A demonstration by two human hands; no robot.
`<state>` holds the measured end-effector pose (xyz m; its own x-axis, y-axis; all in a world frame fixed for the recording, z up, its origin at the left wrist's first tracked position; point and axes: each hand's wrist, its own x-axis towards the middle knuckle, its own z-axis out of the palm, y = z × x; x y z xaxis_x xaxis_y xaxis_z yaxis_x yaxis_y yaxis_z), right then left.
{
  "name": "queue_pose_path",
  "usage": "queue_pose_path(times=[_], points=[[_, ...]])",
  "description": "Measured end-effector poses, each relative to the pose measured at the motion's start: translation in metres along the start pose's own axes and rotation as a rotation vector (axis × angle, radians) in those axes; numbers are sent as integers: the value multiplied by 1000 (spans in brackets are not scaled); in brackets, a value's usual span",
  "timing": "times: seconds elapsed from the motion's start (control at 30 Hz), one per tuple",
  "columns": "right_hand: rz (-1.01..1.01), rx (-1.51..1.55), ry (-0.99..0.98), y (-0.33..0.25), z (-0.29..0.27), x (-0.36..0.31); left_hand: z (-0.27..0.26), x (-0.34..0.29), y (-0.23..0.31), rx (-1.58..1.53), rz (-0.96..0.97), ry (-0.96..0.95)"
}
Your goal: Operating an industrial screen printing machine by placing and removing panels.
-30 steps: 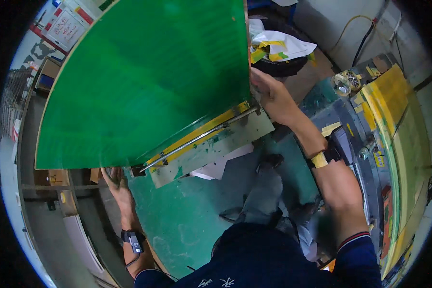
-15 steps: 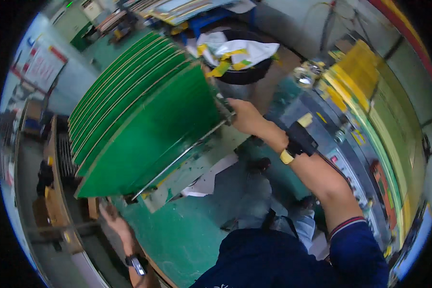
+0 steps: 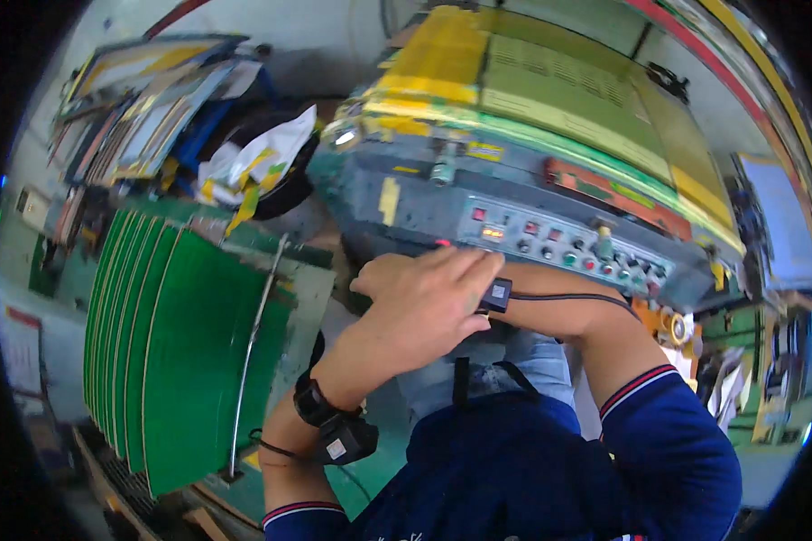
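Note:
My left hand (image 3: pixel 424 302) reaches across the front of my body with its fingers stretched out, in front of a grey machine (image 3: pixel 406 194). It overlaps my right hand (image 3: pixel 372 272), which is mostly hidden behind it; I cannot make out that hand's fingers or any contact between the two. My right forearm comes in below the machine's control panel (image 3: pixel 550 242), which carries buttons, knobs and a small lit display. At the left stands a rack of green boards (image 3: pixel 198 352), fanned out, with a metal rod (image 3: pixel 254 361) along its near side. Neither hand touches it.
The machine's hinged frame with a yellow translucent sheet (image 3: pixel 568 86) rises at the back. Behind the rack, a black bin (image 3: pixel 289 194) overflows with white and yellow scraps. Stacked flat frames (image 3: pixel 144 117) lean at far left. Rolls of tape (image 3: pixel 677 326) sit at right.
My right hand has left the rack's rod and my left hand has left its lower corner. Both are now together before the machine. The view has turned right, so the rack appears further left.

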<state>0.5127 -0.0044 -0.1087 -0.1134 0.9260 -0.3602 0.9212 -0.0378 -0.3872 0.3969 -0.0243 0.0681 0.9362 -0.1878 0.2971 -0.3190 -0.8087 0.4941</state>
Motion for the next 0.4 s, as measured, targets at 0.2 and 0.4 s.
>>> queue_pose_path(times=[0.2, 0.4], points=[[288, 473, 255, 32, -14, -70, 47, 40, 25, -8, 261, -29], [-57, 1966, 226, 11, -38, -104, 66, 44, 51, 25, 408, -34]])
